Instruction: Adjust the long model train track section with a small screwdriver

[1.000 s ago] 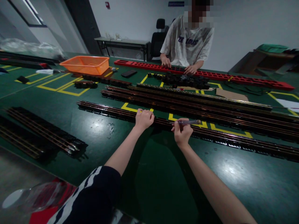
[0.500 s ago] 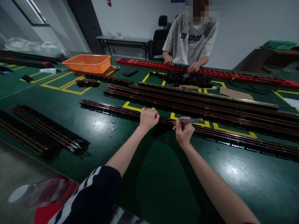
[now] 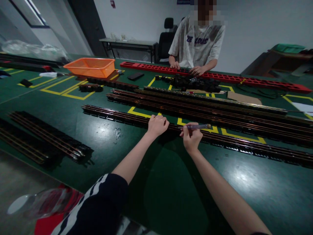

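Note:
My left hand (image 3: 157, 126) is closed, its fingers curled over a long black strip with copper-coloured bars (image 3: 122, 117). Just to the right, my right hand (image 3: 192, 137) grips a pen-like tool with a translucent purplish handle (image 3: 199, 126). The tool's rear end points right, and its tip end is at the same strip, between the hands. My fingers hide the tip itself, so I cannot tell whether it touches. Behind this strip lie several more long barred strips (image 3: 195, 109), roughly parallel to it.
Two shorter barred strips (image 3: 49, 135) lie at the left of the green table (image 3: 117, 192). An orange basket (image 3: 90, 67) and a dark phone-like slab (image 3: 135, 76) are farther back. Across the table, a person's hands (image 3: 197, 70) rest at a long red frame (image 3: 244, 80), beside piled black parts (image 3: 202, 84).
My left hand has shifted slightly right along the strip. My right hand and its tool stay in nearly the same place; the view has moved a little.

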`<action>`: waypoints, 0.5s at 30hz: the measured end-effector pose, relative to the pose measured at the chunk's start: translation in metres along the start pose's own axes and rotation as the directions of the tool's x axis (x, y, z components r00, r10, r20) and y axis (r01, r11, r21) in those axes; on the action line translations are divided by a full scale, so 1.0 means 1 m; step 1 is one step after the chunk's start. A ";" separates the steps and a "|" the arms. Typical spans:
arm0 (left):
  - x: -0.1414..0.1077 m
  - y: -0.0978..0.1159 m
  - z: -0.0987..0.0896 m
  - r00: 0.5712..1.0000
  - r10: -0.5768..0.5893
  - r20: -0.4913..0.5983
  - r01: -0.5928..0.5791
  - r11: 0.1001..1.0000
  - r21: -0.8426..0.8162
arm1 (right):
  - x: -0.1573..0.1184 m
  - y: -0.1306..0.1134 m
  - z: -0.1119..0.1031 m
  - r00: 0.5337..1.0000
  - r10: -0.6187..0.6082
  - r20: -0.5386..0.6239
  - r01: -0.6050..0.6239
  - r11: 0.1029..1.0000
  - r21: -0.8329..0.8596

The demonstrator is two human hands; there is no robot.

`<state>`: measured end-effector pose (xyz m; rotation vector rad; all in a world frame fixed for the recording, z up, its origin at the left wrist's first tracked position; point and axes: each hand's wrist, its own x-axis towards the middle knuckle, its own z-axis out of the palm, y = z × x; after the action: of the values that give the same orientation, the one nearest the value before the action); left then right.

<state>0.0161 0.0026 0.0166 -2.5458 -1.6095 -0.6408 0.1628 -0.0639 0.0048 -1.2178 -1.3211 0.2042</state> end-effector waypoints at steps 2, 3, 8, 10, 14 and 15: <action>0.000 -0.001 -0.001 1.000 -0.006 0.004 0.006 1.000 -0.007 | 0.000 0.001 0.000 1.000 -0.002 0.002 0.002 1.000 0.002; 0.000 -0.002 -0.002 1.000 -0.010 0.006 0.010 1.000 -0.011 | 0.000 0.001 0.000 1.000 -0.003 0.001 0.003 1.000 0.003; 0.001 -0.010 -0.005 0.999 -0.041 0.017 0.041 0.999 -0.002 | -0.001 0.002 0.000 1.000 -0.003 -0.003 0.003 1.000 0.001; 0.001 -0.013 -0.005 0.998 -0.054 0.018 0.054 0.998 0.011 | 0.000 0.002 0.000 1.000 0.001 -0.011 -0.001 1.000 0.006; 0.001 -0.016 -0.006 0.998 -0.067 0.017 0.067 0.998 0.023 | 0.000 0.001 0.001 0.999 0.028 -0.041 -0.027 0.999 0.030; 0.001 -0.016 -0.006 0.998 -0.067 0.018 0.067 0.997 0.023 | 0.000 0.001 0.001 0.999 0.031 -0.042 -0.030 0.999 0.034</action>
<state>0.0003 0.0094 0.0198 -2.4991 -1.7048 -0.6023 0.1625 -0.0628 0.0041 -1.2087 -1.2579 0.2200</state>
